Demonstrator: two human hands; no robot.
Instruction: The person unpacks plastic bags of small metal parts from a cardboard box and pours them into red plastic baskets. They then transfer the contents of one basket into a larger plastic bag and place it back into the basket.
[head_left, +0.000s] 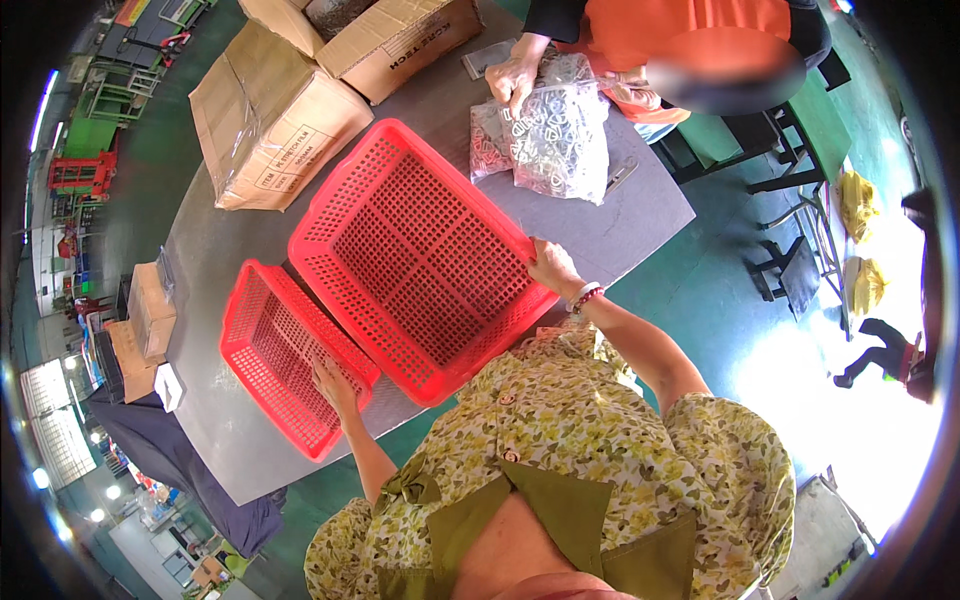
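Observation:
A large red plastic basket (420, 250) with a mesh floor and walls sits tilted on the table in front of me. My right hand (556, 270) is closed round its right rim, a beaded bracelet on the wrist. To the left, a smaller-looking red basket (278, 345) stands against it, tipped at an angle. My left hand (336, 388) reaches over that basket's near side, its fingers stretched out against the mesh.
On the grey table (640, 235) are cardboard boxes (285, 125) at the far left and a clear bag of small metal pieces (562, 140) at the far side. A co-worker's hand (515, 78) touches the bag. Stools (790, 275) stand at right.

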